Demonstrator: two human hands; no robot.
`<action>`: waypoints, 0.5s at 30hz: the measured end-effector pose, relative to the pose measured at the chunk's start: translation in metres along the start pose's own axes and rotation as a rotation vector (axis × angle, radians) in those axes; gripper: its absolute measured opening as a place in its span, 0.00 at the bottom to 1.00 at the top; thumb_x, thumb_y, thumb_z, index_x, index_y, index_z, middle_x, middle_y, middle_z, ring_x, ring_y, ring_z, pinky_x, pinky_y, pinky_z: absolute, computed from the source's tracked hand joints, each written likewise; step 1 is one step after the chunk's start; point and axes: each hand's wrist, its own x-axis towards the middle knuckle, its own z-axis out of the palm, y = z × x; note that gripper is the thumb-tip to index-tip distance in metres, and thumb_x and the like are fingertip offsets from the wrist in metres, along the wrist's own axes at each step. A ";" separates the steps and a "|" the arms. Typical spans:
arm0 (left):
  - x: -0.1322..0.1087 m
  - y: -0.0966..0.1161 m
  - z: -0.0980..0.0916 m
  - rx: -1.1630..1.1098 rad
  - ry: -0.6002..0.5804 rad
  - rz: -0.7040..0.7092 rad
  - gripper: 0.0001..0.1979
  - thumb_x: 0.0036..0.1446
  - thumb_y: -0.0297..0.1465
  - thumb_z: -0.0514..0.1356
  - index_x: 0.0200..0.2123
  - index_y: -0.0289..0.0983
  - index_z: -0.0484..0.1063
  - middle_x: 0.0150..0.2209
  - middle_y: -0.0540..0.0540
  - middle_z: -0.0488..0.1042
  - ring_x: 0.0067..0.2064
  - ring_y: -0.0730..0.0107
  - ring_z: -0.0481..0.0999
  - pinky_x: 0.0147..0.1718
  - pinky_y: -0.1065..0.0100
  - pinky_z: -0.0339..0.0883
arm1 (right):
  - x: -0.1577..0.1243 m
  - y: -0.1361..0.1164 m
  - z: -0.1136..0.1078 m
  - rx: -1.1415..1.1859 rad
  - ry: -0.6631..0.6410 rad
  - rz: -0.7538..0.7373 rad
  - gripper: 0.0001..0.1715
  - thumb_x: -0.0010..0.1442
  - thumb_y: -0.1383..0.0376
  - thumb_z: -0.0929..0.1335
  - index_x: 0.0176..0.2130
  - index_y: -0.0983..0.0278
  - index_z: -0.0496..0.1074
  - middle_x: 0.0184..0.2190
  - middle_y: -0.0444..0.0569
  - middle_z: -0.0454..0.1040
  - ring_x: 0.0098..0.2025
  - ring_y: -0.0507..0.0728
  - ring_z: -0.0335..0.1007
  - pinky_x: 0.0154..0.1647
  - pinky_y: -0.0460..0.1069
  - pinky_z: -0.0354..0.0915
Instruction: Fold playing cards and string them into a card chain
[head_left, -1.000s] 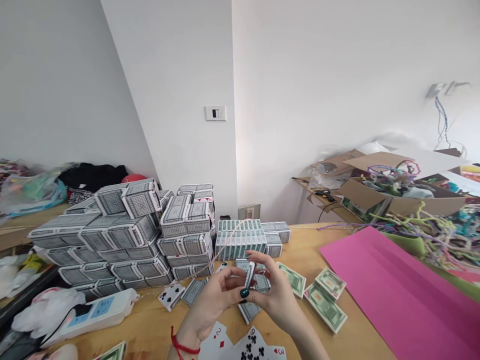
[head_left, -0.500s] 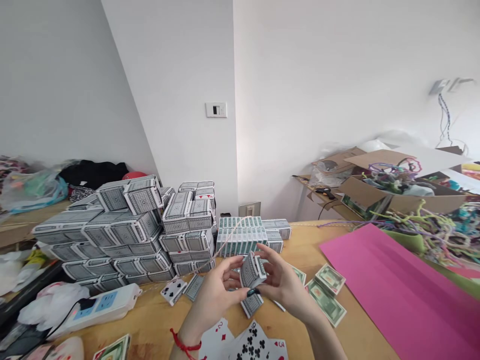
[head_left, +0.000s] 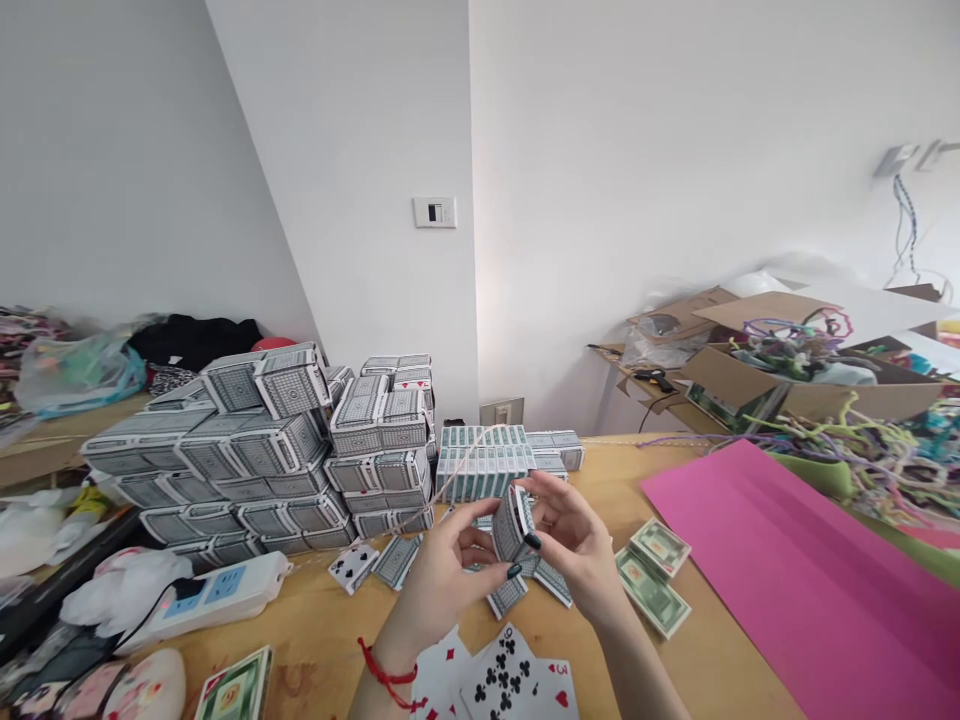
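My left hand [head_left: 442,585] and my right hand [head_left: 570,530] hold a small bowed bundle of playing cards [head_left: 510,525] between them, its patterned backs showing. Both hands grip it by the fingertips, and the nails are dark green. A red string bracelet [head_left: 388,675] circles my left wrist. Below my hands lie loose face-down cards [head_left: 507,597]. Nearer me are a face-up nine of clubs [head_left: 504,675] and a three of hearts [head_left: 559,690]. A face-up spade card [head_left: 352,567] lies left of my left hand.
Stacked card boxes [head_left: 277,450] and a row of teal-backed decks [head_left: 480,462] stand behind my hands on the wooden table [head_left: 315,640]. Banknote bundles [head_left: 651,592] and a pink sheet [head_left: 795,570] lie right. A white power strip [head_left: 217,600] sits left.
The card bundle has turned and bowed more between my hands, and both hands have risen slightly. The whole view has shifted a little as my head moved.
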 end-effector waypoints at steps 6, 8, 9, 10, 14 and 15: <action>-0.001 0.003 0.003 0.067 0.034 0.069 0.26 0.44 0.25 0.61 0.50 0.40 0.63 0.45 0.42 0.69 0.38 0.66 0.71 0.36 0.65 0.68 | -0.004 -0.013 0.003 -0.055 -0.056 0.086 0.29 0.48 0.58 0.70 0.49 0.60 0.64 0.39 0.52 0.71 0.27 0.53 0.63 0.27 0.49 0.62; -0.001 0.003 0.004 0.094 0.052 0.105 0.25 0.45 0.24 0.60 0.49 0.40 0.63 0.48 0.42 0.67 0.37 0.67 0.71 0.36 0.65 0.69 | -0.003 -0.009 0.001 -0.049 -0.102 0.085 0.27 0.48 0.58 0.70 0.48 0.61 0.66 0.41 0.52 0.70 0.28 0.53 0.64 0.28 0.49 0.62; -0.001 0.004 0.005 0.106 0.060 0.119 0.25 0.45 0.24 0.60 0.49 0.40 0.63 0.48 0.43 0.66 0.37 0.67 0.71 0.36 0.65 0.69 | -0.002 -0.005 0.000 -0.039 -0.104 0.054 0.26 0.47 0.58 0.70 0.47 0.61 0.67 0.45 0.53 0.68 0.30 0.54 0.65 0.29 0.49 0.63; -0.001 0.004 0.005 0.119 0.069 0.132 0.24 0.45 0.24 0.60 0.49 0.40 0.63 0.48 0.43 0.66 0.36 0.67 0.71 0.36 0.64 0.69 | -0.001 -0.001 -0.001 -0.035 -0.100 0.034 0.25 0.47 0.57 0.70 0.45 0.60 0.68 0.48 0.53 0.65 0.32 0.55 0.66 0.31 0.49 0.64; -0.002 0.007 0.012 0.172 0.118 0.184 0.25 0.44 0.24 0.60 0.48 0.41 0.64 0.49 0.43 0.64 0.36 0.67 0.71 0.35 0.64 0.70 | 0.001 0.012 0.004 -0.003 0.087 0.012 0.18 0.51 0.54 0.66 0.40 0.61 0.71 0.47 0.52 0.67 0.42 0.60 0.65 0.36 0.50 0.64; -0.002 0.009 0.015 0.188 0.124 0.201 0.25 0.44 0.23 0.60 0.47 0.41 0.64 0.50 0.43 0.63 0.36 0.67 0.71 0.36 0.64 0.70 | 0.001 0.013 0.006 0.019 0.153 0.017 0.17 0.52 0.55 0.66 0.39 0.61 0.71 0.46 0.52 0.69 0.43 0.60 0.65 0.36 0.50 0.64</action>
